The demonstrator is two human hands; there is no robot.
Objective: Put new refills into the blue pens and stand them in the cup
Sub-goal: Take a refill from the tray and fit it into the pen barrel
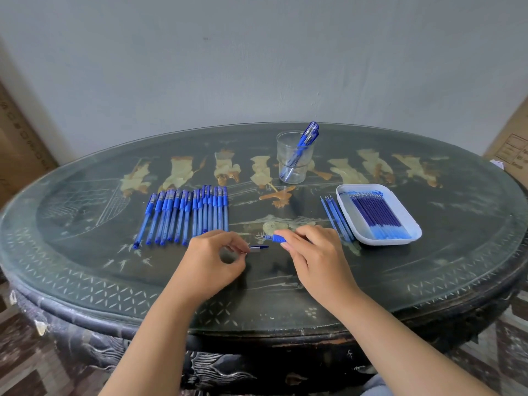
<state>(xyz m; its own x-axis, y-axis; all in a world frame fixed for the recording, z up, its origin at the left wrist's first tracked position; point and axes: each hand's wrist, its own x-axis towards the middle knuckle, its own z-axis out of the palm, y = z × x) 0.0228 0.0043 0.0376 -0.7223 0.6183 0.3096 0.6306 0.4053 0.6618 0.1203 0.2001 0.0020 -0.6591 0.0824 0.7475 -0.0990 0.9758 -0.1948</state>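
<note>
Pen (273,238) apart over the tabletop (285,290): right hand (313,252) holds its barrel, left hand (211,260) pinches a small blue-white piece (258,248) just beside it. Risk: piece slips from that fingertip pinch and rolls off. Cup (294,167) stands well behind.

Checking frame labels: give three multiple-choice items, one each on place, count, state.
1. Relative to the glass cup, the white tray sits: A left; B right, nearer the person; C underneath.
2. Loose refills beside the tray: A one; B three; C ten.
3. Right hand: A open, flat; B a bare fist; C holds a blue pen.
Key: B, the tray lies right of the cup and closer; B, three tips show; C, its fingers curl round the pen.
</note>
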